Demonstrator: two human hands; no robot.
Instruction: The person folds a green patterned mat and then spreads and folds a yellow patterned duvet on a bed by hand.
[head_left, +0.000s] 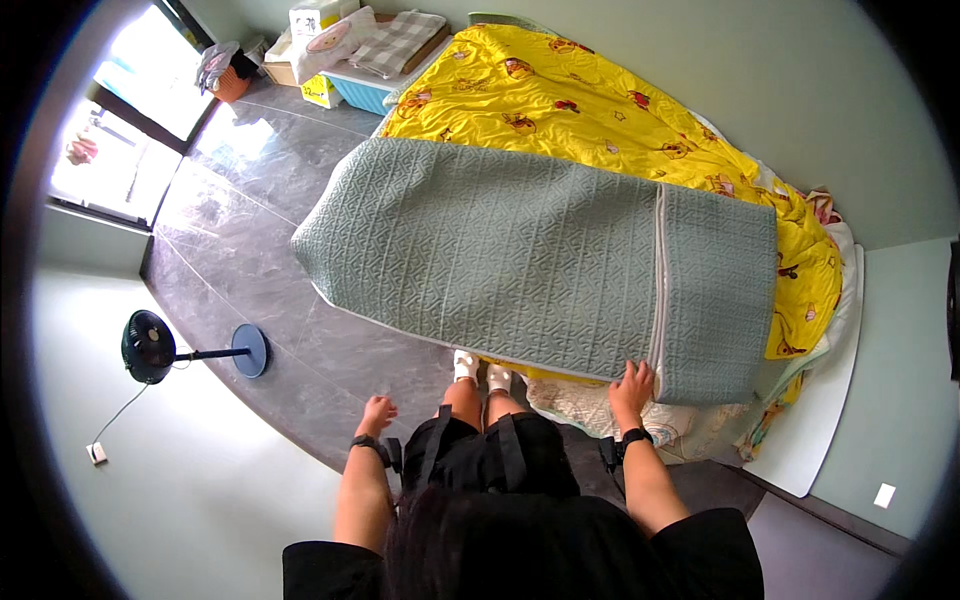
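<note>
A grey-green quilted bed mat (480, 232) with pale edging lies over the bed in front of me. Its right part is a folded-over flap (716, 292), and white-edged borders (661, 277) run together along the fold. My right hand (634, 386) rests its spread fingers on the mat's near edge, just left of those borders. Low over the floor at my left side hangs my left hand (377, 414), loosely curled and with nothing visible in it. A yellow printed quilt (555, 97) shows beyond the mat and past its right end.
A patterned pale bed cover (600, 405) hangs at the bed's near side. On the left stands a fan (251, 350), its cord running to a wall outlet (96, 453). A blue storage box (360, 91) and an orange basket (231, 86) sit at the back left. Grey tile floor (247, 247) lies between.
</note>
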